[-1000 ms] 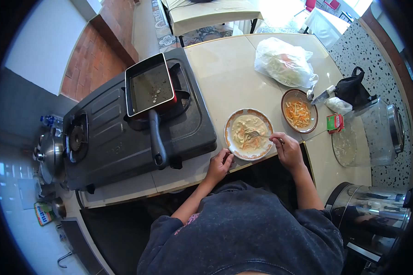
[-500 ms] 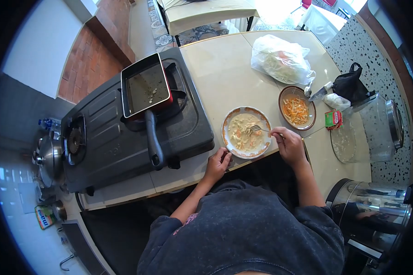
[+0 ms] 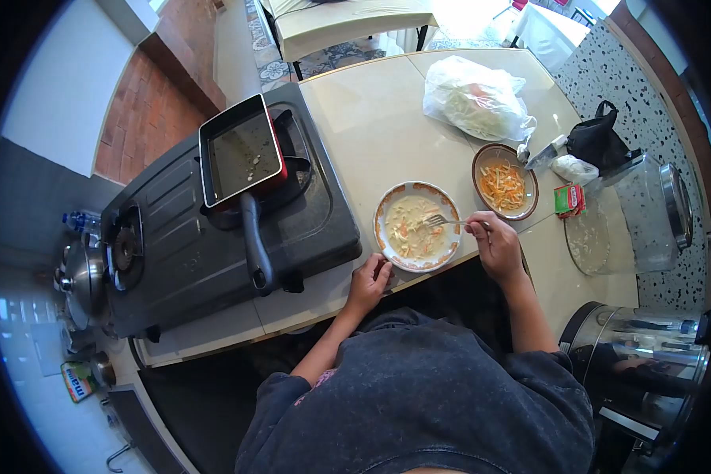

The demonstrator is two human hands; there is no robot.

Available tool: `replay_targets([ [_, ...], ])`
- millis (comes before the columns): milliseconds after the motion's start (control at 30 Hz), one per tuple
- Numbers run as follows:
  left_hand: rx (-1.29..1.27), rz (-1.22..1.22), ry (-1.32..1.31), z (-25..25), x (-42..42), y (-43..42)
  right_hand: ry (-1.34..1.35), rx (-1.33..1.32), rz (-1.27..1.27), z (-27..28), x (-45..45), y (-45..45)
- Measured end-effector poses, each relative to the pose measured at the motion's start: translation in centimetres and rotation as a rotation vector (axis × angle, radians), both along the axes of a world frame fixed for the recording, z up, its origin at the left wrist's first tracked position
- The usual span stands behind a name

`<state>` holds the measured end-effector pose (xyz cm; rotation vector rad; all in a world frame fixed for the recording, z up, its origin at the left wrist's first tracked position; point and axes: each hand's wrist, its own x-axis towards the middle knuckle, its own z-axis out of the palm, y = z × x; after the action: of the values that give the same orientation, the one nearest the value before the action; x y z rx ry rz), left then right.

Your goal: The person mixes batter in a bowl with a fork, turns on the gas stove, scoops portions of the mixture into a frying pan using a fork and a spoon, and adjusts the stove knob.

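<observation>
A white plate with an orange patterned rim [image 3: 380, 216] holds a creamy yellow mixture with shredded bits. My right hand [image 3: 494, 245] grips the handle of a fork [image 3: 444, 222], whose tines are over the mixture. At the plate's lower left edge is my left hand [image 3: 368, 280], its thumb and fingers pinched together on the rim. A brown-rimmed bowl [image 3: 532, 201] of orange and pale shreds stands just right of the plate.
On the black stove [image 3: 174, 229] at the left sits a rectangular pan [image 3: 245, 158], its handle towards me. A white plastic bag [image 3: 478, 99], a black bag [image 3: 596, 141], a green-red packet [image 3: 567, 201] and a clear container [image 3: 648, 213] lie around the bowl.
The fork has lifted from lower in the mixture and now points left across it. My left hand remains at the rim. The whole view has shifted slightly.
</observation>
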<state>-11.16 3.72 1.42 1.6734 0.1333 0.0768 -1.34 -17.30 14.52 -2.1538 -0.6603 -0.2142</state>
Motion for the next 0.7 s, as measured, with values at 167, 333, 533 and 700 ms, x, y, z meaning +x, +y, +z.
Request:
replay_targets([
  [167,-0.003,-0.007,0.002,-0.4,0.0,0.0,-0.016,-0.131,0.015,0.3,0.5,-0.3],
  [333,-0.100,0.039,0.067,0.4,0.5,-0.1,0.155,0.230,-0.253,-0.7,1.9,-0.4],
  [533,-0.057,0.091,0.209,1.6,2.1,-0.4,0.489,0.470,-0.314,-7.1,3.6,-1.2],
  [700,0.024,0.212,0.145,0.4,3.7,-1.6,0.978,0.836,-0.223,-7.0,3.7,-0.5],
])
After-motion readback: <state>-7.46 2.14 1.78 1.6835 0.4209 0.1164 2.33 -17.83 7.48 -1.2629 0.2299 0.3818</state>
